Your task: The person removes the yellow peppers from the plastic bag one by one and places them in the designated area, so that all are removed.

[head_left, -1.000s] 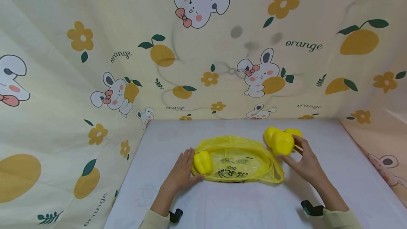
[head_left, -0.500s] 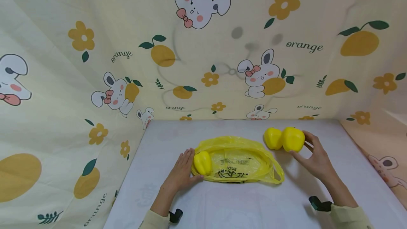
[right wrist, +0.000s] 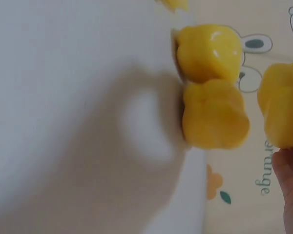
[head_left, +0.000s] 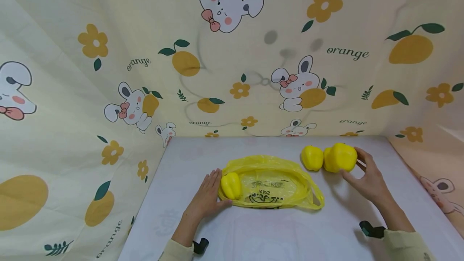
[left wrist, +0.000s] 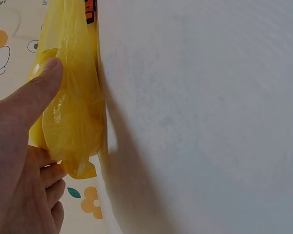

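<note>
My right hand (head_left: 369,176) holds a yellow bell pepper (head_left: 342,157) between thumb and fingers, raised at the right of the table. In the right wrist view the held pepper hangs apart from two others on the tabletop. One of these (head_left: 312,158) sits to its left; the second (right wrist: 216,114) is mostly hidden behind it in the head view. A yellow plastic bag (head_left: 268,202) lies with its mouth spread wide. Inside its left end rests another yellow bell pepper (head_left: 230,185). My left hand (head_left: 206,196) lies against that end, fingers straight, thumb touching the bag's front side.
The bag's handle loop (head_left: 319,196) sticks out at its right end. A white-covered table (head_left: 268,237) carries everything. Printed cloth (head_left: 224,92) with rabbits and oranges hangs close behind and along both sides. A dark wrist camera (head_left: 372,230) sits at the right wrist.
My right hand has moved rightward with the bell pepper, away from the bag and the left pepper. The left hand and the bag have stayed in place.
</note>
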`<state>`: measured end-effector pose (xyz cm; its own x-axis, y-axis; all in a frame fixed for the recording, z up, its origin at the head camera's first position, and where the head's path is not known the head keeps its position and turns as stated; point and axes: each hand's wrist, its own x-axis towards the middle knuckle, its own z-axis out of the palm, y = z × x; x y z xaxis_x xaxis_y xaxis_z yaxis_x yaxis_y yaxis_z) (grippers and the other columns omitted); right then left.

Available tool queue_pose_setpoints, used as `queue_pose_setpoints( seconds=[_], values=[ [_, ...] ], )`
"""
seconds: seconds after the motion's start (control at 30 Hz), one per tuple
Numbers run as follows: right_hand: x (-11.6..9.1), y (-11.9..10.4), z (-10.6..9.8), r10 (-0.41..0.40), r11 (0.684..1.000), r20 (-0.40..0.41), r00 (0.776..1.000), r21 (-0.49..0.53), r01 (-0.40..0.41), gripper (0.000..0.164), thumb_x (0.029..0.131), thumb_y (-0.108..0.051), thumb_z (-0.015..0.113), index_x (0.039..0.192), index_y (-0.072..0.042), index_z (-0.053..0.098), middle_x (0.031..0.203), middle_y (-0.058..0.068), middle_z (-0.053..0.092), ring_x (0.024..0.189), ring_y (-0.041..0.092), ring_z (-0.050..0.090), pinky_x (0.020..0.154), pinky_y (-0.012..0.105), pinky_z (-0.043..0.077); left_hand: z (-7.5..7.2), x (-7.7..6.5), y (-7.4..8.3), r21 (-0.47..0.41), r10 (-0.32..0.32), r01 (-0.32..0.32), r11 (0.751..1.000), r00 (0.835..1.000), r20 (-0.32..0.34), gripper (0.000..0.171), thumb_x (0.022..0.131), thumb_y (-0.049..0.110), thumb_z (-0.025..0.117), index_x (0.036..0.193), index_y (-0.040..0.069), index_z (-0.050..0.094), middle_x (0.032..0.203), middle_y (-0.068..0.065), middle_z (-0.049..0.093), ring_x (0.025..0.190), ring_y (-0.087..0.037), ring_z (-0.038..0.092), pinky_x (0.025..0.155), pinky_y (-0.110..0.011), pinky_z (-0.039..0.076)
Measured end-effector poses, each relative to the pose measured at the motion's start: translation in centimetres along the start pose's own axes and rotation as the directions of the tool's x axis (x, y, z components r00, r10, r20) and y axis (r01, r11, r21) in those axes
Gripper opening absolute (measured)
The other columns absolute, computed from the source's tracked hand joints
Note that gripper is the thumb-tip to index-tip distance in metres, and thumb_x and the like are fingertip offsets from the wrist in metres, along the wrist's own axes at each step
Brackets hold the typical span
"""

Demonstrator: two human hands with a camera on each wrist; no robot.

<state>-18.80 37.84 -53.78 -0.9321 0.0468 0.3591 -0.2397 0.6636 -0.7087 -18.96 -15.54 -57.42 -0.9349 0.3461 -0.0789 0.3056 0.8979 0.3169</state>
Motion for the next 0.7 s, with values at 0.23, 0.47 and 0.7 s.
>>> queue_pose_setpoints(
  seconds=[0.23, 0.47, 0.7],
  values=[
    [0.1, 1.1, -0.7, 0.045, 0.999, 0.002, 0.999, -0.004, -0.045, 0.098, 0.094, -0.007, 0.079, 0.169, 0.000, 0.015, 0.166, 0.035, 0.028, 0.141, 0.060, 0.036, 0.112, 0.000, 0.019, 0.0, 0.0, 0.0, -0.005, 0.009, -0.009, 1.000, 1.000, -0.009, 0.114, 0.095, 0.064, 0.073, 0.173, 0.007, 0.013, 0.180, -0.009, 0.014, 0.167, -0.025, 0.013, 0.136, -0.047, 0.011],
    [0.4, 2.5, -1.4, 0.086, 0.996, 0.009, 0.996, -0.015, -0.086, 0.098, 0.096, -0.010, 0.078, 0.169, -0.001, 0.013, 0.167, 0.034, 0.025, 0.143, 0.061, 0.034, 0.116, 0.004, 0.017, 0.0, 0.0, 0.1, 0.001, 0.007, -0.007, 1.000, 1.000, -0.009, 0.114, 0.094, 0.064, 0.073, 0.173, 0.007, 0.013, 0.180, -0.009, 0.014, 0.167, -0.025, 0.013, 0.136, -0.046, 0.012],
    [0.6, 4.1, -2.1, 0.077, 0.997, 0.009, 0.997, -0.004, -0.077, 0.097, 0.096, -0.007, 0.077, 0.168, 0.001, 0.012, 0.166, 0.037, 0.025, 0.142, 0.062, 0.033, 0.110, -0.002, 0.017, -0.3, -0.1, 0.2, -0.009, 0.001, -0.001, 1.000, 1.000, -0.001, 0.114, 0.095, 0.064, 0.073, 0.173, 0.007, 0.013, 0.180, -0.009, 0.014, 0.167, -0.026, 0.013, 0.136, -0.046, 0.011]
  ],
)
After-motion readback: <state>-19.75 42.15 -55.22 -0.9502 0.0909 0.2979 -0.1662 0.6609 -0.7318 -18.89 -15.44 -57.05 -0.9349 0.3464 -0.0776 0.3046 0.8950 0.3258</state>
